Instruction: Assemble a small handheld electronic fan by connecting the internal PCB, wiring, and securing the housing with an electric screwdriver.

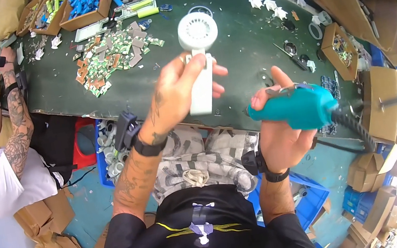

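My left hand (174, 90) is closed round the handle of a white handheld fan (200, 92), thumb on its front. The fan stands upright, its round grille head at the top, held over the near part of the dark green table (141, 94). In my right hand (286, 143) lies a teal electric screwdriver (306, 107) with a dark coiled cord (359, 128) trailing from its back end. The screwdriver is apart from the fan and its narrow end is partly hidden by my fingers.
A pile of small green circuit boards (114, 56) spreads over the table's left middle. Behind it stand boxes of batteries (86, 3). White plastic pieces (270, 4) lie at the far right, near a small screwdriver (292, 55) and a parts box (341, 52). Another person's tattooed arm (15, 110) is at left.
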`<state>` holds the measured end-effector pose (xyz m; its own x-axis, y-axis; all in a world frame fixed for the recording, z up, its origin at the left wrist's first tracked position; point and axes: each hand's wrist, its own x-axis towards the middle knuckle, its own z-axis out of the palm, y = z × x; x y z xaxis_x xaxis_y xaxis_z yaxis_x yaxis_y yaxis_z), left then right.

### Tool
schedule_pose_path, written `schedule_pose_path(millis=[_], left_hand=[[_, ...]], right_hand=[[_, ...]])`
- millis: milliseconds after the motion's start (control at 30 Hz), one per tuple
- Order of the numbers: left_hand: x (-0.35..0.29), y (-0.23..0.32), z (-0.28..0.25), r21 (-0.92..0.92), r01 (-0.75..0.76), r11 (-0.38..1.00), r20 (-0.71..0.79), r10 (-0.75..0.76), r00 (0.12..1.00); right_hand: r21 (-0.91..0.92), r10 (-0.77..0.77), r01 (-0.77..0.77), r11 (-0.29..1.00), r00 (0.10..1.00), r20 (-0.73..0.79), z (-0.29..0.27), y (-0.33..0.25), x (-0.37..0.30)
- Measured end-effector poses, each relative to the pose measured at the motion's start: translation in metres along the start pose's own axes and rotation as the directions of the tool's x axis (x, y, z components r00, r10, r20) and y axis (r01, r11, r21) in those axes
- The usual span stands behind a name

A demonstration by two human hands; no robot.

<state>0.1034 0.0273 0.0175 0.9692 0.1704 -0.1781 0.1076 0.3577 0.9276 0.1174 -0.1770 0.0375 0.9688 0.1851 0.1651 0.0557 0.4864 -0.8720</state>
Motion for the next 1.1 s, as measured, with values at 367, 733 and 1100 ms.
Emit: schedule_pose_path(millis=[367,733,1100], left_hand=[[-0.039,-0.032,0.013,0.053,0.062,0.997,0.064,-0.065,0.996],[-0.036,-0.031,0.009,0.020,0.096,0.995,0.111,-0.097,0.989],[-0.035,-0.027,0.008,0.025,0.079,0.997,0.092,-0.081,0.992]], right_hand=[[0.005,-0.223,0.227,0.974,0.953,0.204,0.003,-0.015,0.007],[-0.094,-0.406,0.507,0.857,0.776,0.482,0.015,-0.015,0.024],[-0.043,-0.456,0.534,0.844,0.759,0.465,0.031,-0.002,0.024]])
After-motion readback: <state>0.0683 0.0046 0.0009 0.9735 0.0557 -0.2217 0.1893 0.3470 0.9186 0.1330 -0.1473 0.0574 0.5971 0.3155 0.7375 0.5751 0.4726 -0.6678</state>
